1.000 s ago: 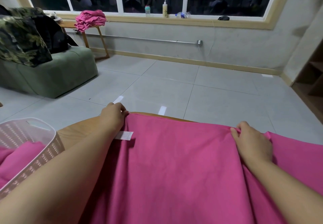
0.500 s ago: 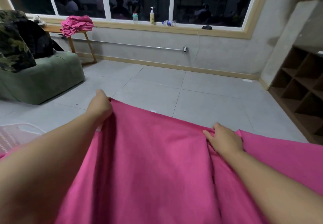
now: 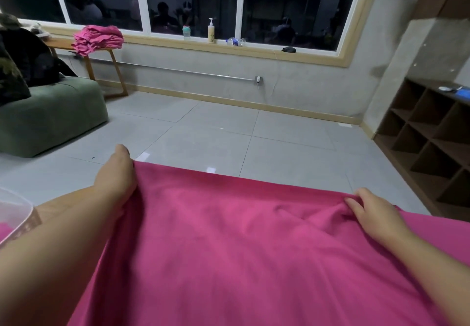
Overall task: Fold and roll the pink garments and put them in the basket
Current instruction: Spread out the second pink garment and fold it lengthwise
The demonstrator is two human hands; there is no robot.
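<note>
Pink garment (image 3: 229, 249), one, its far edge pinched by two hands, left (image 3: 117, 181) and right (image 3: 376, 216).

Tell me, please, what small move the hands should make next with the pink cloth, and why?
Probably bring the far edge toward the body to make the first fold. The left hand and right hand each grip that edge of the cloth, lifted and stretched between them, with nothing folded or rolled yet. The basket waits at the left.
</note>
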